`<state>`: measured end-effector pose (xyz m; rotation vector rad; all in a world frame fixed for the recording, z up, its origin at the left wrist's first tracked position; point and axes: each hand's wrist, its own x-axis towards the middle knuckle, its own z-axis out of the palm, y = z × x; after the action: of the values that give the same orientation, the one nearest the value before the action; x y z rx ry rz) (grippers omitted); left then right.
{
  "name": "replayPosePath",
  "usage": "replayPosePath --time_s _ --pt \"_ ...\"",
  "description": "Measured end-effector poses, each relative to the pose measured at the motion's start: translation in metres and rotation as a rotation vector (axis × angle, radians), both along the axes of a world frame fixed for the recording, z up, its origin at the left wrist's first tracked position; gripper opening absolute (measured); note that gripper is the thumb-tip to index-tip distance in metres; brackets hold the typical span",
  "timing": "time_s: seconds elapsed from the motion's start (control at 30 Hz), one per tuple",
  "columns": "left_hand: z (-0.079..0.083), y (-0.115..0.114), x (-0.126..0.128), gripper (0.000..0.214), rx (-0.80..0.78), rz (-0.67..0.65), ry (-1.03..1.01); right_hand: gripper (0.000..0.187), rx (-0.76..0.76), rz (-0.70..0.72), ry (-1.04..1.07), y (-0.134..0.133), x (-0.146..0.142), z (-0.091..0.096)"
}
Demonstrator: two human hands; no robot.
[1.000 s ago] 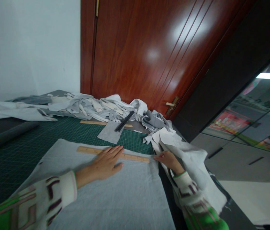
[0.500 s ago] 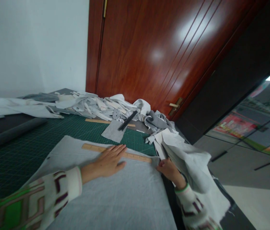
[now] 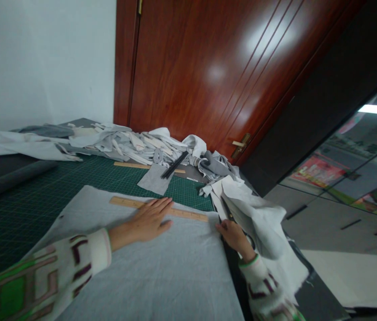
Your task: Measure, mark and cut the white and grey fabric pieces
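The grey cloth (image 3: 161, 276) lies spread over the green cutting mat (image 3: 77, 178) in front of the person, its far edge running just beyond a wooden ruler (image 3: 190, 215) laid on top. It looks light and limp, with a dry, slightly textured face, so it would probably drape and wrinkle rather than slip or break; a corner or the side edge seems the best place to pinch it, while the middle would want a flat palm. The ruler looks thin, stiff and light, easiest to press from above or lift by an end.

The left hand (image 3: 148, 220) is spread flat, palm down, fingers straight and close together, thumb held out to the side; it lies across the middle of the ruler and on the cloth, gripping neither. The right hand (image 3: 235, 236) is curled at the cloth's right edge, near the ruler's end, its fingertips seeming to touch the edge; whether they are clamped on it I cannot tell. Just beside that hand lie loose pale cloth pieces (image 3: 265, 214). Beyond the mat's far side is a heap of fabric scraps (image 3: 134, 145), with black strips (image 3: 175, 165) resting over a small grey piece (image 3: 155, 178)
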<state>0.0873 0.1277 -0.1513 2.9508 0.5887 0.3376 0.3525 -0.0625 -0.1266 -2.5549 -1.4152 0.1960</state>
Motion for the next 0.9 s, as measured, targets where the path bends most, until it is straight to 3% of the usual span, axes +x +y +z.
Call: replayPosePath --time_s 0.1,0.23,0.47,0.7,0.9 --pt "0.0 0.001 0.0 0.065 0.004 -0.005 -0.004 0.031 0.007 0.076 0.053 -0.01 0.008 0.011" --pt "0.002 0.0 0.0 0.067 0.015 -0.009 0.013 0.014 0.037 0.157 0.121 -0.032 0.007 0.022" --pt "0.009 -0.003 -0.001 0.063 0.028 0.002 0.029 0.008 0.112 0.2 0.165 -0.046 -0.006 0.003" --pt "0.01 -0.003 0.0 0.062 0.03 0.013 0.045 0.013 0.241 0.073 0.119 -0.046 -0.012 -0.017" --pt "0.009 -0.002 -0.002 0.063 0.033 -0.003 0.016 0.024 0.233 0.002 0.236 -0.042 -0.014 -0.004"
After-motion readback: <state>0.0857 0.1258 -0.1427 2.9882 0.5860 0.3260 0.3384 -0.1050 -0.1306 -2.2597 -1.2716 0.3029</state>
